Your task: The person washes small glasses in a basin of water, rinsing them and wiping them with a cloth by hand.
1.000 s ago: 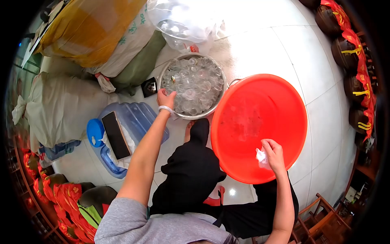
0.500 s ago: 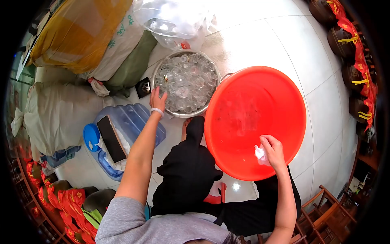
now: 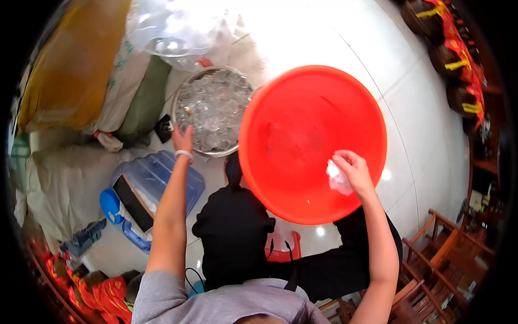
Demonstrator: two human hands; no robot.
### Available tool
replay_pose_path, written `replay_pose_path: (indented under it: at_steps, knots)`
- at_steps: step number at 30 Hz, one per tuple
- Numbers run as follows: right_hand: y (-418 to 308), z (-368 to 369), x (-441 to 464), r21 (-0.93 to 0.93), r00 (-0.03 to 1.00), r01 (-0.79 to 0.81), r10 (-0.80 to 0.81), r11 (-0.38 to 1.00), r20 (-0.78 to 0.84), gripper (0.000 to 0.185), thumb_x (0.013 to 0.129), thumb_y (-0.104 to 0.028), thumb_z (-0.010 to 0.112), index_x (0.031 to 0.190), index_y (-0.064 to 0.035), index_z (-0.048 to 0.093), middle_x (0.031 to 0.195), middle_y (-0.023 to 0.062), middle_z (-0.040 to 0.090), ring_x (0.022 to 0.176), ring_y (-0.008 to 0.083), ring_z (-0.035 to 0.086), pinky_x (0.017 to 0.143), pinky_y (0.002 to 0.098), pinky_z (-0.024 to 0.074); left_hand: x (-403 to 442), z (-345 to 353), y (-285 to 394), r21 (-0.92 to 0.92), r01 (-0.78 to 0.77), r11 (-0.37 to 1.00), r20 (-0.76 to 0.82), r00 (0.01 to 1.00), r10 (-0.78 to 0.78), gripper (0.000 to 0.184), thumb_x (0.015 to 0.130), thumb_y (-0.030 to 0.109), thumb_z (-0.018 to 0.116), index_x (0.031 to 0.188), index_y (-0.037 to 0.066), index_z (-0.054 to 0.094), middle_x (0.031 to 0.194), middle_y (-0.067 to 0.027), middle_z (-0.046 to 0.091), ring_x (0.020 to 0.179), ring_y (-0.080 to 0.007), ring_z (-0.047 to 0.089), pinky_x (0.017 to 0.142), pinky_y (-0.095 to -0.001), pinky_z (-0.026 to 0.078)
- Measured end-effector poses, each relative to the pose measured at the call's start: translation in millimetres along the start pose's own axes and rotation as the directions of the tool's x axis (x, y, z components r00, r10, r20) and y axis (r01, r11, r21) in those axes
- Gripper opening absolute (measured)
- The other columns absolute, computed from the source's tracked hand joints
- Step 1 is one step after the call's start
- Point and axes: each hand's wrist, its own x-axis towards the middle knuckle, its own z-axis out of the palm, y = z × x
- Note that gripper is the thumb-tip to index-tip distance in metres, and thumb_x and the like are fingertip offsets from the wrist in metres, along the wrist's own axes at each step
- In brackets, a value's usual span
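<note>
My left hand [image 3: 182, 139] reaches to the near left rim of a round metal basin [image 3: 217, 154]. Its fingers are apart at the rim; whether they press on it I cannot tell. Clear glass cups [image 3: 213, 108] fill the basin in a heap. Pinched in my right hand [image 3: 353, 170] is a crumpled white cloth or tissue [image 3: 339, 178], held over the near right part of a large red plastic tub [image 3: 302, 210]. Inside the tub, a few dark specks and wet-looking marks show on the bottom. The tub stands right beside the basin.
A blue water jug [image 3: 162, 175] lies at the left, with a dark phone-like slab [image 3: 133, 204] on it. Large sacks [image 3: 75, 183] and a yellow-wrapped bundle [image 3: 75, 59] stand behind. Clear plastic bags [image 3: 178, 32] lie beyond the basin. Wooden stools [image 3: 442, 259] are at the right.
The view has shifted, so basin and tub sit further left in it. My left hand stays by the basin rim. My right hand, still holding the white wad, remains over the tub.
</note>
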Motion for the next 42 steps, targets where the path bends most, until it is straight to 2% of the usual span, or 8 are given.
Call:
replay_pose_path:
  at_steps: [7, 14, 17, 21, 23, 36, 39, 42]
  knots:
    - [-12.3, -5.5, -8.3, -0.181, 0.995, -0.052, 0.066, 0.982, 0.069, 0.037, 0.067, -0.021, 0.066, 0.094, 0.0036, 0.059, 0.082, 0.0131, 0.061, 0.075, 0.0203, 0.06, 0.07, 0.0292, 0.0475, 21.1, -3.0, 50.5, -0.204, -0.01, 0.979, -0.218, 0.975, -0.035, 0.048, 0.08, 0.032, 0.057, 0.11, -0.006, 0.05, 0.111, -0.0211, 0.052, 0.102, -0.0303, 0.049, 0.088, -0.0357, 0.037]
    - [39.7, 14.5, 16.5, -0.592, 0.993, 0.041, 0.033, 0.805, 0.113, 0.027, 0.081, -0.018, 0.046, 0.095, 0.0038, 0.052, 0.084, 0.022, 0.06, 0.082, 0.0304, 0.061, 0.067, 0.0391, 0.0474, -43.3, -22.3, 244.7, -0.616, -0.176, 0.768, 0.03, 0.969, 0.246, 0.039, 0.081, 0.018, 0.055, 0.115, -0.001, 0.047, 0.117, -0.0143, 0.048, 0.107, -0.0255, 0.046, 0.091, -0.0321, 0.035]
    - [56.8, 28.0, 36.7, -0.599, 0.975, 0.189, -0.078, 0.778, 0.206, 0.029, 0.081, -0.02, 0.047, 0.097, 0.0036, 0.049, 0.084, 0.0224, 0.061, 0.072, 0.0345, 0.062, 0.061, 0.04, 0.0483, -72.1, -31.3, 286.4, -0.345, -0.643, 0.684, 0.106, 0.697, 0.709, 0.044, 0.077, 0.014, 0.056, 0.119, 0.004, 0.046, 0.124, -0.0108, 0.044, 0.118, -0.0259, 0.037, 0.099, -0.0361, 0.026]
    - [11.1, 66.3, 66.4, -0.63, 0.886, -0.174, 0.399, 0.756, 0.235, 0.027, 0.079, -0.027, 0.05, 0.094, -0.0044, 0.052, 0.083, 0.0163, 0.062, 0.074, 0.0326, 0.062, 0.074, 0.0398, 0.0456, -94.9, -28.6, 301.8, -0.151, -0.858, 0.491, 0.306, 0.431, 0.849, 0.055, 0.072, 0.026, 0.062, 0.121, 0.007, 0.045, 0.131, -0.0121, 0.038, 0.125, -0.0309, 0.027, 0.103, -0.045, 0.015]
    - [31.6, 83.4, 93.3, -0.756, 0.984, 0.076, 0.073, 0.65, 0.162, 0.034, 0.078, -0.03, 0.053, 0.1, -0.0052, 0.052, 0.09, 0.0149, 0.062, 0.086, 0.0332, 0.059, 0.074, 0.0426, 0.0459, -99.0, -21.2, 295.5, -0.121, -0.868, 0.482, 0.345, 0.419, 0.84, 0.057, 0.072, 0.029, 0.062, 0.122, 0.008, 0.044, 0.133, -0.0119, 0.036, 0.126, -0.0311, 0.026, 0.103, -0.0467, 0.012]
    - [80.4, 118.5, 194.9, -0.899, 0.977, 0.204, -0.141, 0.386, 0.161, 0.023, 0.082, -0.019, 0.044, 0.096, -0.0082, 0.058, 0.099, 0.0195, 0.059, 0.094, 0.0346, 0.057, 0.078, 0.0455, 0.0458, -98.1, -10.9, 292.2, -0.04, -0.869, 0.493, 0.418, 0.433, 0.798, 0.05, 0.069, 0.015, 0.064, 0.115, 0.003, 0.048, 0.131, -0.0148, 0.038, 0.124, -0.0336, 0.03, 0.102, -0.0461, 0.018]
    - [114.4, 125.5, 205.4, -0.963, 0.85, 0.265, -0.485, 0.055, 0.206, 0.019, 0.079, -0.02, 0.054, 0.092, -0.0067, 0.06, 0.082, 0.0122, 0.062, 0.08, 0.027, 0.061, 0.069, 0.0405, 0.0476, -97.8, -10.8, 292.5, -0.061, -0.859, 0.509, 0.413, 0.443, 0.796, 0.047, 0.068, 0.013, 0.065, 0.111, 0.003, 0.05, 0.128, -0.0166, 0.04, 0.121, -0.0345, 0.033, 0.1, -0.0465, 0.022]
    - [140.2, 133.2, 214.4, -0.933, 0.842, 0.33, -0.491, 0.142, 0.224, 0.018, 0.078, -0.021, 0.055, 0.088, -0.006, 0.06, 0.079, 0.0112, 0.061, 0.077, 0.0248, 0.061, 0.065, 0.0392, 0.0479, -97.0, -11.1, 293.2, -0.077, -0.857, 0.509, 0.395, 0.443, 0.805, 0.044, 0.067, 0.012, 0.064, 0.108, 0.003, 0.051, 0.126, -0.018, 0.041, 0.119, -0.0354, 0.035, 0.098, -0.0466, 0.024]
